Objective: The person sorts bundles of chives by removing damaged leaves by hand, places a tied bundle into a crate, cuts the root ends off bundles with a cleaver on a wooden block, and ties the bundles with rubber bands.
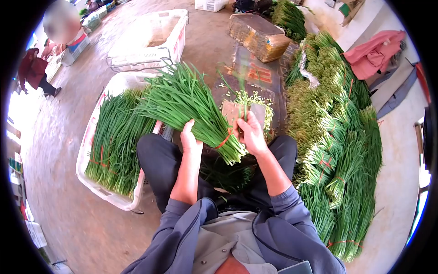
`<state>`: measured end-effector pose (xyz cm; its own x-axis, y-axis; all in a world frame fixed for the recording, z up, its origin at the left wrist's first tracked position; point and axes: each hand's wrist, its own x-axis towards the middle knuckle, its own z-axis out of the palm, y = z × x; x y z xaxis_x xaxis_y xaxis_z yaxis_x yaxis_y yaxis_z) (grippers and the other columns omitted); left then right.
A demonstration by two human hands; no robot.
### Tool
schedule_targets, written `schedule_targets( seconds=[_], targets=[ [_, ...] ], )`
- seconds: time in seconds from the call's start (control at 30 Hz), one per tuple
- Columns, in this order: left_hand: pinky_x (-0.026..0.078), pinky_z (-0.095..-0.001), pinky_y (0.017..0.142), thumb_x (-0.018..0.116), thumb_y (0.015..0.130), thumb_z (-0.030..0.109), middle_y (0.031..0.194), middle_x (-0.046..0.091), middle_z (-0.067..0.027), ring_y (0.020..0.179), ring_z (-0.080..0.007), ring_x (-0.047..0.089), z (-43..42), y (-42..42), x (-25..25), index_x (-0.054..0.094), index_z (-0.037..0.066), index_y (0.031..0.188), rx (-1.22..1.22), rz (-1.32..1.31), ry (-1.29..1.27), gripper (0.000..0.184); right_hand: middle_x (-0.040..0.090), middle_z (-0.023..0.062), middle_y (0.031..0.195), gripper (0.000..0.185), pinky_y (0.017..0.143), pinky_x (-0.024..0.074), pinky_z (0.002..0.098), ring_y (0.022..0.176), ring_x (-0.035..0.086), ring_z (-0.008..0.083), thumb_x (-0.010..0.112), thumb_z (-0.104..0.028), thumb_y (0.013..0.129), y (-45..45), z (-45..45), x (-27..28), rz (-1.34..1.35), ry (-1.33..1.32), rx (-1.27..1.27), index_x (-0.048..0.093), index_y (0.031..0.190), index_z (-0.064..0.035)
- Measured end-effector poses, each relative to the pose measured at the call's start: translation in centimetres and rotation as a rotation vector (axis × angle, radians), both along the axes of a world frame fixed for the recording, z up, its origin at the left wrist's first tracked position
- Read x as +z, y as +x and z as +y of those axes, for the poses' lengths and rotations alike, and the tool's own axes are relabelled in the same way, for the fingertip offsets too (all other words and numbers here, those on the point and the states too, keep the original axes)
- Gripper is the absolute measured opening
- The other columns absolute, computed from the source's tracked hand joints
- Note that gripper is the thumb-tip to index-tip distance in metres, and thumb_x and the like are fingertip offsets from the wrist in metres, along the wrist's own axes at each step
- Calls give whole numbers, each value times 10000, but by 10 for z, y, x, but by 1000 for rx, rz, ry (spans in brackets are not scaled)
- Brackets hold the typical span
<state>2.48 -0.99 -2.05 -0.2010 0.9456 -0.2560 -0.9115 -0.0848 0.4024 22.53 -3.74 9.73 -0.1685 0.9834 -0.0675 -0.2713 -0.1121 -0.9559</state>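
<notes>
With the white plastic crate (109, 199) as landmark: right of it, over the brown concrete floor (59, 160), the half-closed left hand (190, 139) supports a red-banded bunch of long green stalks (191, 102); the right hand (251, 132) pinches thin green stems.

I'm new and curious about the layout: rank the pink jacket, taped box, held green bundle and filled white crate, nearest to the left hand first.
1. Held green bundle: in the left hand.
2. Filled white crate: close on the left.
3. Taped box: ahead, rightward.
4. Pink jacket: far right.
</notes>
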Motion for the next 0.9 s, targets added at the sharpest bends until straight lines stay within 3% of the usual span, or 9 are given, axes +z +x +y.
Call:
schedule_targets(
  seconds=[0.17,0.27,0.4,0.47,0.53,0.6,0.67,0.77,0.9],
  targets=[
    [478,-481,1056,573,910,138,1328,626,-119,1216,-315,600,-6,-3,12,534,18,1374,-21,-19,69,481,465,-42,758,37,540,375,219,612,430,52,494,-136,1055,4,18,7,-65,188,-138,482,1056,-100],
    [477,-492,1058,557,895,146,1333,627,-130,1209,-325,607,-8,1,19,530,13,1379,-47,-38,112,502,477,-21,745,129,541,397,251,611,451,67,479,-180,1072,12,37,56,-476,343,-363,473,1121,-61],
    [493,-490,1041,520,899,154,1315,639,-144,1182,-330,623,-10,4,24,531,7,1377,-119,-82,148,500,504,9,708,157,495,402,262,565,463,73,420,-184,1089,24,90,117,-587,574,-625,477,1134,-45],
    [507,-486,1026,504,909,152,1284,658,-150,1150,-332,641,-14,6,28,546,2,1363,-148,-110,167,480,580,55,761,162,536,488,351,605,564,171,431,-180,1081,42,133,127,-652,498,-612,476,1147,-39],
    [519,-485,1014,497,921,166,1261,671,-152,1131,-332,652,-14,3,21,575,1,1332,-176,-114,198,450,676,238,969,350,826,541,519,960,690,382,535,-292,1020,77,180,82,-1506,550,-580,508,1207,2],
    [526,-492,1006,499,926,173,1250,679,-152,1123,-334,657,-12,4,26,599,7,1309,-122,-124,156,429,629,288,1106,539,981,501,521,1140,612,434,607,-381,977,66,153,67,-1803,267,-307,500,1334,8],
    [529,-494,1004,493,945,199,1264,674,-147,1133,-330,654,-12,4,17,603,13,1311,-129,-173,157,425,556,295,1321,712,1051,454,505,1266,553,391,664,-470,932,61,123,52,-1398,288,288,483,1396,39],
    [527,-482,1007,493,987,293,1275,671,-141,1132,-328,654,-11,6,18,599,16,1316,-174,-213,194,444,562,183,1399,952,1079,433,395,1276,540,284,720,-613,854,34,47,14,-496,64,611,445,1448,78],
    [514,-480,1024,498,1015,415,1304,655,-120,1161,-317,638,-16,13,18,581,43,1348,-233,-136,239,507,591,183,1367,974,1097,413,361,1269,547,237,828,-514,799,14,19,-6,-395,55,567,432,1455,87]
  ],
)
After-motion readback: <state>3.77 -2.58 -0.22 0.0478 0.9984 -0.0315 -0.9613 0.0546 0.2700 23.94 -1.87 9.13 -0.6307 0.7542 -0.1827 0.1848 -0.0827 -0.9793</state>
